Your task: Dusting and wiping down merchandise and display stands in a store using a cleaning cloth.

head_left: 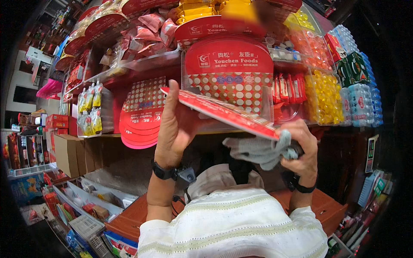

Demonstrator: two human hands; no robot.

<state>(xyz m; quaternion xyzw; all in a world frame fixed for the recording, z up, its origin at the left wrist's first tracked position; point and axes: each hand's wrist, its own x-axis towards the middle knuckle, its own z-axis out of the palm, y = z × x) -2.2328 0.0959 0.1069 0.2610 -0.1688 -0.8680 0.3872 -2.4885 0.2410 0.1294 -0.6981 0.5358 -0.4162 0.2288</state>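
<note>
A thin stack of red printed display cards (226, 113) is held up in front of me, tilted down to the right. My left hand (176, 132) has its far left end, the thumb upright along the edge and the other fingers hidden behind the cards. At the lower right end, my right hand (300, 146) grips the cards together with a bunched grey cloth (258, 151), which hangs below them and may be a glove. Behind the stack, larger red cards with white dots (229, 61) stand in a clear bin. More such cards lie upside down (142, 119) to the left.
Shelf bins hold pink packets (153, 29), yellow packets (195, 11) and yellow capsules (324, 96). Hanging pouches (90, 106) and a cardboard box (69, 154) are at the left. Bottled water packs (359, 103) stand right. A brown wooden surface (129, 219) is beside my body.
</note>
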